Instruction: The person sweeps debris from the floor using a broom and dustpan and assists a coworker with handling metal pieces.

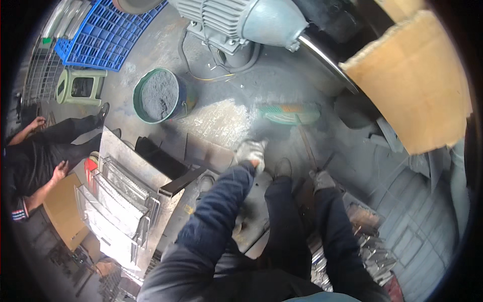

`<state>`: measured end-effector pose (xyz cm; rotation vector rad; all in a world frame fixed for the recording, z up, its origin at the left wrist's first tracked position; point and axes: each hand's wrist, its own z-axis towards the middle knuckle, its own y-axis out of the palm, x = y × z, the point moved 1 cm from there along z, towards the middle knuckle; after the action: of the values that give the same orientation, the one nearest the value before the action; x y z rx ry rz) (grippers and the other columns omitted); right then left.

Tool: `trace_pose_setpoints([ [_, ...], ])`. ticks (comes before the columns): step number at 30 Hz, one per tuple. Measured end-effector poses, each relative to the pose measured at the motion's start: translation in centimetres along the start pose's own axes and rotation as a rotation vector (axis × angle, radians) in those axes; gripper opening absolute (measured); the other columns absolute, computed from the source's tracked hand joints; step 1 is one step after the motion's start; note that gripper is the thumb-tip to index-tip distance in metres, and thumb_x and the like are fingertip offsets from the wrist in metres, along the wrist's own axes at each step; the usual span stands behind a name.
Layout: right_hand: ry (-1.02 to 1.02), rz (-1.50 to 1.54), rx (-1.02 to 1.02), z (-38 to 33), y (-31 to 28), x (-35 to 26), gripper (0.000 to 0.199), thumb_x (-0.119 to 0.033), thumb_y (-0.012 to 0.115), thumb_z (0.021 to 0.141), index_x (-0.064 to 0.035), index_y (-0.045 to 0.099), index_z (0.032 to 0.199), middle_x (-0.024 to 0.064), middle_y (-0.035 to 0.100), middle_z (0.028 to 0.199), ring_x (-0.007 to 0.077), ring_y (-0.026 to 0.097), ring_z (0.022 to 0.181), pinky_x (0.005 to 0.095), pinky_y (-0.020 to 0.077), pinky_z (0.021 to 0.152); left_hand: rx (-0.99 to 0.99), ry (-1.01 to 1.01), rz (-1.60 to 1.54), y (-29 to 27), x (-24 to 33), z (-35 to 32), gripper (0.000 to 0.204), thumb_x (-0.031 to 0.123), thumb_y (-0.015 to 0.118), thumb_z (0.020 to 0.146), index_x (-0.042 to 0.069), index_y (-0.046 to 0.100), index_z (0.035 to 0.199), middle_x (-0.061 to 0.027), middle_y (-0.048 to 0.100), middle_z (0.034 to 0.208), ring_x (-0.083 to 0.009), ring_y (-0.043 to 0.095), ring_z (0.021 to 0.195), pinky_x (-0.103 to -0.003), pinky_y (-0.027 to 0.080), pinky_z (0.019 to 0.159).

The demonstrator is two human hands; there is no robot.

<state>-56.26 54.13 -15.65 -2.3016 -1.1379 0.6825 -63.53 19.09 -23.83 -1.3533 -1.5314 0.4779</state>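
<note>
A broom with a green, motion-blurred head [289, 113] is on the grey floor ahead of me. Its thin handle [305, 143] runs back to my right hand [322, 179], which wears a greyish glove and is closed round it. My left hand [250, 152], in a whitish glove, reaches forward over the floor left of the broom. Its fingers are too indistinct to show whether they grip anything. Just left of that glove is a flat brownish plate [207, 151]; I cannot tell whether they touch. Pale, powdery residue [221, 121] covers the floor beyond the plate.
A green bucket [136, 103] of grey powder stands ahead left, near a motor [221, 20]. Cardboard [417, 80] hangs at the right. On the left are a stool [80, 86], a blue crate [108, 38], stacked shiny metal pieces [118, 201] and another person [45, 151].
</note>
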Motion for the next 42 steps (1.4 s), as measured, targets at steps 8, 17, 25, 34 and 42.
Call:
trace_pose_setpoints([
  [8, -0.022, 0.018, 0.187, 4.1, 9.3, 4.4, 0.045, -0.035, 0.067, 0.093, -0.0051, 0.067, 0.125, 0.0237, 0.072, 0.114, 0.0432, 0.066, 0.112, 0.0477, 0.0521, 0.091, 0.166, -0.416, 0.184, -10.6, -11.7, 20.1, 0.031, 0.024, 0.047, 0.101, 0.013, 0.066, 0.124, -0.0106, 0.074, 0.11, -0.0282, 0.074, 0.101, -0.044, 0.057, 0.089],
  [17, 0.135, -0.009, 0.151, 3.0, 6.8, 4.2, 0.044, -0.035, 0.066, 0.093, -0.005, 0.068, 0.125, 0.0233, 0.072, 0.113, 0.0431, 0.066, 0.111, 0.0475, 0.0523, 0.09, 0.129, -0.196, 0.106, -6.0, -15.9, 35.6, 0.038, 0.018, 0.043, 0.103, 0.009, 0.056, 0.137, -0.0182, 0.066, 0.13, -0.0325, 0.068, 0.116, -0.046, 0.057, 0.09],
  [25, 0.183, -0.021, 0.086, 2.3, 7.4, 3.8, 0.044, -0.035, 0.066, 0.093, -0.0049, 0.068, 0.125, 0.0231, 0.072, 0.112, 0.043, 0.066, 0.111, 0.0473, 0.0525, 0.09, 0.286, -0.086, 0.235, -0.4, -14.1, 37.2, 0.042, 0.019, 0.042, 0.101, 0.014, 0.052, 0.142, -0.0156, 0.071, 0.121, -0.0335, 0.072, 0.107, -0.045, 0.057, 0.087],
  [34, 0.222, -0.064, 0.043, 1.6, 7.7, 4.0, 0.043, -0.034, 0.065, 0.093, -0.0049, 0.068, 0.125, 0.0227, 0.073, 0.111, 0.043, 0.067, 0.11, 0.0471, 0.0527, 0.09, 0.229, 0.029, 0.116, -0.7, -12.8, 36.4, 0.055, 0.015, 0.043, 0.101, 0.015, 0.037, 0.156, -0.0137, 0.033, 0.164, -0.0308, 0.054, 0.137, -0.041, 0.047, 0.112],
  [42, 0.233, -0.029, 0.117, 1.1, 9.5, 5.1, 0.045, -0.039, 0.062, 0.095, -0.004, 0.068, 0.124, 0.0234, 0.072, 0.107, 0.0427, 0.067, 0.109, 0.0458, 0.0538, 0.088, -0.04, -0.173, 0.002, -2.6, -11.0, 39.3, 0.058, 0.027, 0.062, 0.096, 0.013, 0.047, 0.15, -0.015, 0.053, 0.151, -0.0325, 0.058, 0.132, -0.043, 0.052, 0.103],
])
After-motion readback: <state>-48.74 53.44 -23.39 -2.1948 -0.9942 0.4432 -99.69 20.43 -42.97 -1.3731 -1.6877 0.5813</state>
